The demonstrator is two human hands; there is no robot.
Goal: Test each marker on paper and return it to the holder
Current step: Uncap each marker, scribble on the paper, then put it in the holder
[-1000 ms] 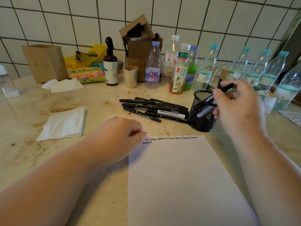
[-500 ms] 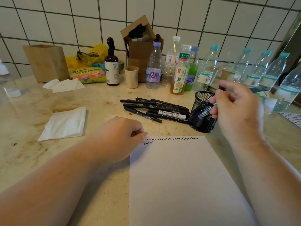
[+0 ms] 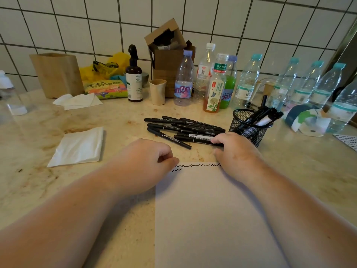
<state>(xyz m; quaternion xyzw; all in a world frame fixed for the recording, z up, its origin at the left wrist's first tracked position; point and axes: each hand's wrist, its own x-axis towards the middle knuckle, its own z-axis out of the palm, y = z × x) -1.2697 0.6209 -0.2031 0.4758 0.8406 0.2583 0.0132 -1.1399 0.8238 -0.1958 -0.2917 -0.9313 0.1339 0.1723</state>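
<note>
Markers (image 3: pixel 185 128) lie under our right hand (image 3: pixel 234 149), fingers touching one; our left hand (image 3: pixel 146 161), curled, presses the paper (image 3: pixel 208 219).

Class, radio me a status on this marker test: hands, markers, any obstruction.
Left hand pins paper corner. Right hand reaching white-barrelled marker in loose pile. Several markers stand in mesh holder. Nothing blocking.

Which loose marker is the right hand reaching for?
The white-barrelled whiteboard marker at the near edge of the pile. The right hand's fingertips touch its right end; the other loose ones are all black and untouched.
</note>
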